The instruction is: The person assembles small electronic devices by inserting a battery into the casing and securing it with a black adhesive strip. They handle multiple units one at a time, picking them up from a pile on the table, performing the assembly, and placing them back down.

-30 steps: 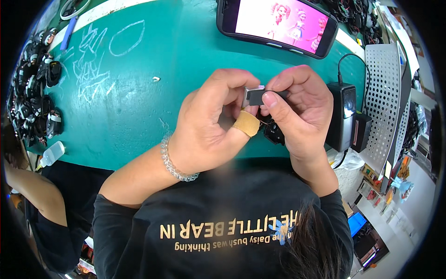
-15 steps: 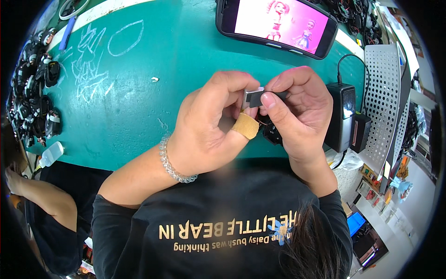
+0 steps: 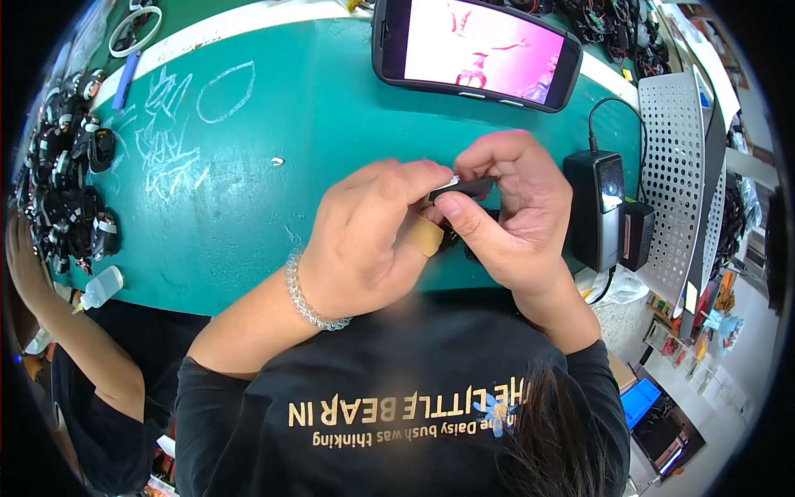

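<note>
Over the near middle of the green table, my two hands meet around a small flat silvery piece (image 3: 452, 180) with a black strip (image 3: 474, 188) against it. My left hand (image 3: 360, 236) is closed on the silvery piece, a tan wrap (image 3: 425, 238) around its thumb. Between thumb and fingers, my right hand (image 3: 526, 217) pinches the black strip. Fingers hide most of the silvery piece, so its kind does not show. Partly covered by my hands, a dark part (image 3: 476, 247) shows below them.
A phone (image 3: 480, 51) playing a pink video stands at the far side. To the right are a black power adapter (image 3: 598, 207) and a perforated grey basket (image 3: 669, 157). Bundled black cables (image 3: 62, 178) and a small bottle (image 3: 103, 286) lie left, where another person's arm (image 3: 83, 348) reaches in.
The black strip has tilted and now hides more of the silvery piece. My hands have shifted slightly down and left in the picture. The other person's arm has moved up toward the cables.
</note>
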Motion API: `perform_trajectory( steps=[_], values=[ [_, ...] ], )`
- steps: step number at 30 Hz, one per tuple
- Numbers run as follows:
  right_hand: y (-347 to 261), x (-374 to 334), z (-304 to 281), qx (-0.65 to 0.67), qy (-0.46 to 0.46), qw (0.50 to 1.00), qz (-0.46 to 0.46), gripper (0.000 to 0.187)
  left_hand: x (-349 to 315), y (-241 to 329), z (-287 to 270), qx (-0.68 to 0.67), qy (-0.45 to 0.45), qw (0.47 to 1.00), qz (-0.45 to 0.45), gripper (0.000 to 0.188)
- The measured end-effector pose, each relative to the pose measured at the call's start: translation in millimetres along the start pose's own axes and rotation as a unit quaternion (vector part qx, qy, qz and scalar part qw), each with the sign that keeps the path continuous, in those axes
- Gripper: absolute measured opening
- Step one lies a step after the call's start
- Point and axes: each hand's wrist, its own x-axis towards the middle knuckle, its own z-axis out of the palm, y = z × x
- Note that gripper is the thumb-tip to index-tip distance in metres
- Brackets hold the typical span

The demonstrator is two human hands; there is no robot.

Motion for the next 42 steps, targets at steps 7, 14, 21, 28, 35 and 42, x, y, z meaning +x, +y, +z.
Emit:
perform_trajectory(
  steps=[7, 14, 21, 28, 35, 42],
  values=[
    [-2, -2, 0, 0.071, -0.036, 0.996, 0.046, 0.016, -8, -4, 5, -0.073, 0.012, 0.996, -0.043, 0.035],
    [-7, -2, -7, 0.022, -0.040, 0.999, 0.014, 0.015, -7, -3, -8, -0.136, -0.103, 0.974, -0.149, 0.020],
    [-8, -3, -4, 0.047, -0.031, 0.998, 0.008, 0.014, -10, -1, -3, -0.212, -0.056, 0.961, -0.169, 0.017],
    [-5, -4, -4, 0.088, -0.030, 0.995, 0.018, 0.010, -6, 1, -5, -0.316, -0.042, 0.931, -0.177, 0.016],
    [-9, -5, -3, 0.162, -0.015, 0.984, 0.067, 0.008, -5, -1, -6, -0.291, -0.051, 0.946, -0.131, 0.013],
    [-15, -5, -7, 0.170, -0.026, 0.982, 0.074, 0.006, -1, -1, -9, -0.275, -0.088, 0.952, -0.101, 0.012]
  ],
)
